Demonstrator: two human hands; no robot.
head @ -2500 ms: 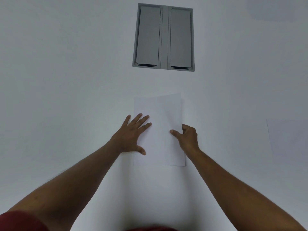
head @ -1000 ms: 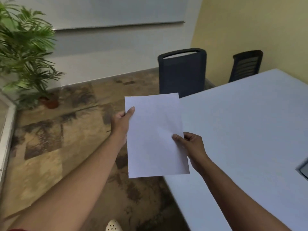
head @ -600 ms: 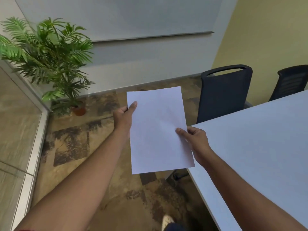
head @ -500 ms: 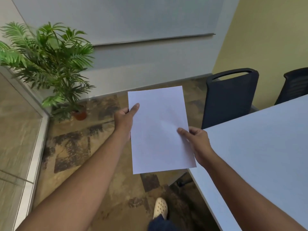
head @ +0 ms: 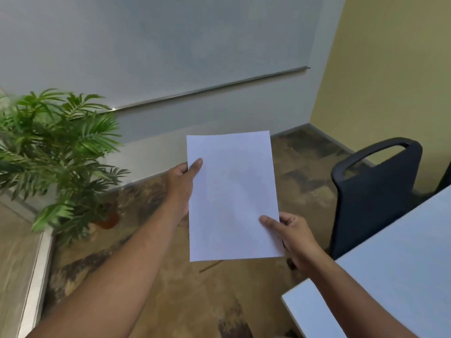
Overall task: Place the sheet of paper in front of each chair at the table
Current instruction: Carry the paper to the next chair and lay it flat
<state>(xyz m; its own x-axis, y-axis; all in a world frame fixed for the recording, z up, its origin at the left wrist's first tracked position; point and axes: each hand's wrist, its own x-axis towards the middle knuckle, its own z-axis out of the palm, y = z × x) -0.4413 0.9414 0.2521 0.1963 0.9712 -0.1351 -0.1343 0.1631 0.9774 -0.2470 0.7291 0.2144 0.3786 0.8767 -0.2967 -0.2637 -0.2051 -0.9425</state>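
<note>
Both arms have swung left since a moment ago, away from the white table (head: 402,276). Left hand (head: 181,184) and right hand (head: 294,236) pinch a blank sheet of paper (head: 231,193) by opposite edges, likely to keep it flat. Farther right stands a dark chair (head: 375,191); no writing visible.

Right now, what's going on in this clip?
A person is carrying a sheet of paper in both hands, held up over the floor and off the white table. The left hand pinches its left edge, the right hand its lower right edge. A dark chair stands at the table's end, to the right. A potted plant sits on the left. The sheet is not yet placed.
</note>
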